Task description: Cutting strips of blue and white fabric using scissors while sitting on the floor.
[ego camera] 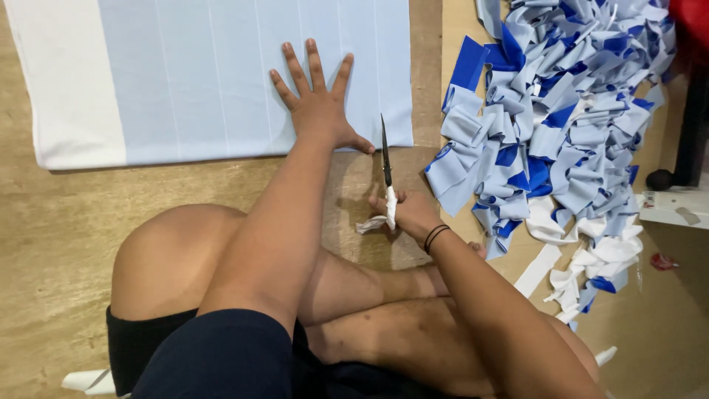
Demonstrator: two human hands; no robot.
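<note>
A: Pale blue fabric sheet (221, 81) with thin white lines, and a plain white band along its left side.

B: On the right, a heap of strips (561, 118): light blue, royal blue, white. Scissors (386, 166): dark blades, white-wrapped handle. Tan floor (52, 244).

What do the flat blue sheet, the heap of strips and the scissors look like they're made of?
Sheet: likely woven cloth, matte, lying limp with fold lines.
Strips: same soft fabric, curling and floppy.
Scissors: dark metal blades, it seems; handle wrapped in white cloth.
</note>
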